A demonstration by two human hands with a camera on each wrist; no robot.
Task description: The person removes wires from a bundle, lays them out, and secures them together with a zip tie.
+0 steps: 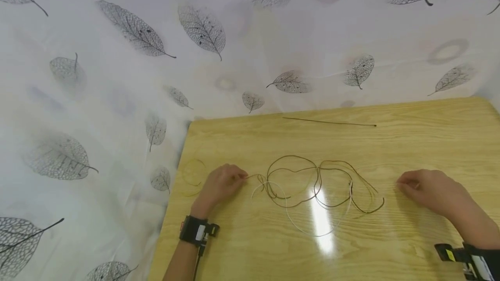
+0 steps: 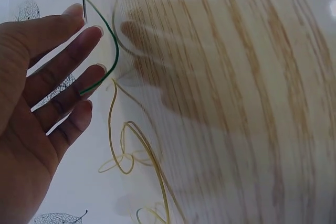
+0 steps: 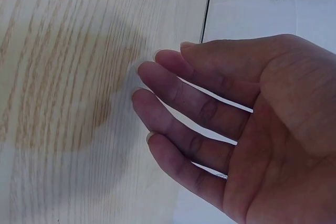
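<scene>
My left hand [image 1: 222, 187] is at the left end of a loose tangle of thin cords [image 1: 294, 156], its fingertips right at one cord's end. In the left wrist view its fingers are loosely spread, and a green cord [image 2: 116, 45] overlaps the ring fingertip. Below that hang loops of yellow cord [image 2: 109, 121]. A white cord [image 1: 317, 236] curves along the near side of the tangle. Off to the right, my right hand [image 1: 429, 190] hovers over the wood with relaxed, slightly bent fingers [image 3: 205, 109] and holds nothing.
A thin dark straight stick [image 1: 330, 122] lies near the back of the wooden table [image 1: 429, 125]. Faint yellow loops [image 1: 202, 162] show by the left edge. A leaf-patterned sheet [image 1: 312, 34] hangs behind and to the left. Bright glare crosses the tabletop.
</scene>
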